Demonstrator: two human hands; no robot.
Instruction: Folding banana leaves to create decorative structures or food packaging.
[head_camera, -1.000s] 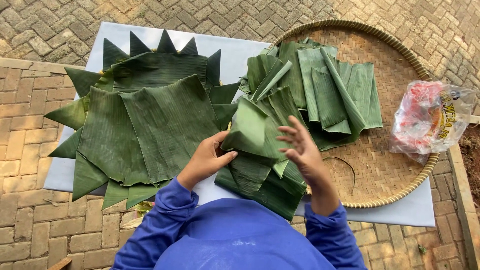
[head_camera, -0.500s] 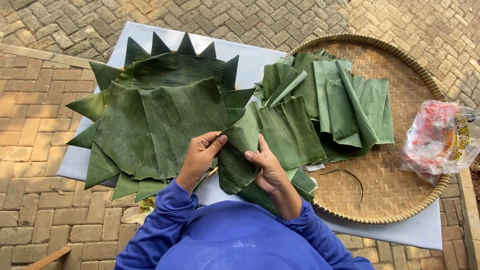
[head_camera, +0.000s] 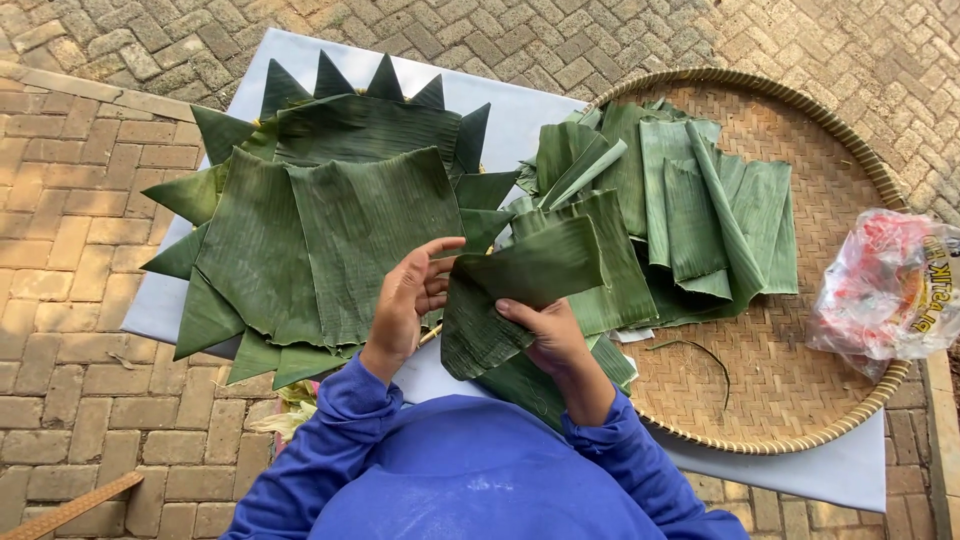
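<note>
My right hand (head_camera: 545, 340) grips a folded piece of green banana leaf (head_camera: 515, 290) from below, thumb on top. My left hand (head_camera: 412, 300) is beside its left edge, fingers curled and touching the leaf. To the left lies a round arrangement of banana leaves (head_camera: 320, 220) with pointed folded tips around its rim. Behind the held piece, a pile of cut leaf strips (head_camera: 680, 200) rests on a round woven bamboo tray (head_camera: 800, 400). Both arms wear blue sleeves.
A white sheet (head_camera: 500, 120) lies under the leaves and tray, on brick paving (head_camera: 80, 330). A crumpled clear plastic bag (head_camera: 885, 285) with red and yellow print sits on the tray's right rim. A thin leaf stem (head_camera: 700, 350) lies on the tray. A wooden stick (head_camera: 60, 510) shows at bottom left.
The hands have lifted one leaf piece off the pile in front of me and brought it up between them; the right hand shifted from the top of the pile to underneath the piece.
</note>
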